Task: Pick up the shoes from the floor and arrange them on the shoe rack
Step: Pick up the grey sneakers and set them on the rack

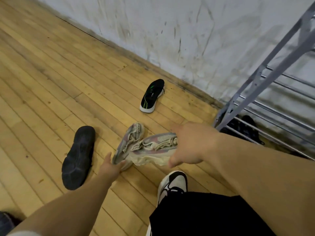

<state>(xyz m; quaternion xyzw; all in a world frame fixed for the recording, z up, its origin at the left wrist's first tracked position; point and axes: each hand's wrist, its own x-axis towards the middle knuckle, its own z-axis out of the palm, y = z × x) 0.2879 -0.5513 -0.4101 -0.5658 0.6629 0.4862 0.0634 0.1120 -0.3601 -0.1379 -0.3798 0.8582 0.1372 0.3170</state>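
Two pale grey-pink sneakers with cream laces are in the middle of the view. My right hand [187, 145] grips one pale sneaker [153, 149], held off the floor. My left hand [111, 165] holds the heel end of the other pale sneaker [127, 143], which slants with its toe toward the wall. A black shoe [78, 157] lies sole-up on the wooden floor to the left. A black sneaker with green lines and a white sole [151, 96] stands near the wall. The grey metal shoe rack [265, 106] is at the right.
Dark shoes [242, 128] sit on the rack's lowest rails. My own foot in a white and black sneaker [172, 184] stands at the bottom centre. A scuffed white wall [187, 31] runs behind. A dark object [5, 222] shows at the bottom left corner.
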